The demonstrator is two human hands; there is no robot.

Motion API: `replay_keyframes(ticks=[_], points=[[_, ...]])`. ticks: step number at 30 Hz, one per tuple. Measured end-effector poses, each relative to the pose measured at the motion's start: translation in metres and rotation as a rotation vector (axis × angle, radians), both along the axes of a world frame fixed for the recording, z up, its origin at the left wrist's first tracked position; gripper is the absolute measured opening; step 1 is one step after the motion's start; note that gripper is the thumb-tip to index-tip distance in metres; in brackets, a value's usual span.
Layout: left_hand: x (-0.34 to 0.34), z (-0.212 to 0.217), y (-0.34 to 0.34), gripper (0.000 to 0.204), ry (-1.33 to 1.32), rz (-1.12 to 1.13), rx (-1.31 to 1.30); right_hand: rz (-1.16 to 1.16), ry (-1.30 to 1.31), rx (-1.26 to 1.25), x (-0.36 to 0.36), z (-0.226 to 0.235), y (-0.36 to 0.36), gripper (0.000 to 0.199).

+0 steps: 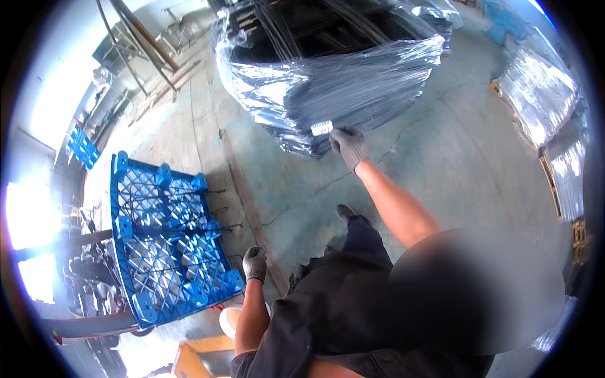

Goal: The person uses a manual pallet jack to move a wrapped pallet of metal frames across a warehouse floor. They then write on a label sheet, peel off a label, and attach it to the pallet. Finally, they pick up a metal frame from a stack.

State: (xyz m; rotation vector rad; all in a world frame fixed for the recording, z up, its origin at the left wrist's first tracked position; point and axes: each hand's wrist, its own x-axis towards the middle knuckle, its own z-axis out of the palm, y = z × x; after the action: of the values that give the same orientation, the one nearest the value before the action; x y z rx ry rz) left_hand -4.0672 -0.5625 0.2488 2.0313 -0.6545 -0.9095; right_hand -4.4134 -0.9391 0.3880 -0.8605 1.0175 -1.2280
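My right hand (pixel 348 145), in a grey glove, reaches out to a large load wrapped in clear film (pixel 359 82). Its fingers are closed at the edge of a small white label (pixel 322 128) lying against the lower side of the film. Dark material shows through the wrapping. Lower down on the left, my left hand (pixel 255 263), gloved too, is curled closed beside the corner of a blue plastic pallet (pixel 170 236). Whatever it holds, if anything, is hidden.
Thin dark rods (pixel 232 225) stick out from the pallet's right side. Film-wrapped stacks (pixel 542 94) stand on wooden pallets at the far right. Metal poles (pixel 142 41) lean at the upper left. A yellow-orange frame (pixel 189 359) is near the lower edge. The concrete floor (pixel 441 170) is cracked.
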Motion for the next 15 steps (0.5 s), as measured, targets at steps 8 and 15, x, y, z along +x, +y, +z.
replay_keyframes(ticks=[8, 15], points=[[-0.07, -0.029, 0.05, 0.016, -0.07, 0.021, 0.353, 0.062, 0.116, 0.022, 0.042, -0.036, -0.156, 0.017], [-0.099, 0.01, -0.003, 0.021, -0.01, 0.058, 0.327, -0.025, 0.734, -0.079, 0.056, -0.078, -0.219, 0.035]])
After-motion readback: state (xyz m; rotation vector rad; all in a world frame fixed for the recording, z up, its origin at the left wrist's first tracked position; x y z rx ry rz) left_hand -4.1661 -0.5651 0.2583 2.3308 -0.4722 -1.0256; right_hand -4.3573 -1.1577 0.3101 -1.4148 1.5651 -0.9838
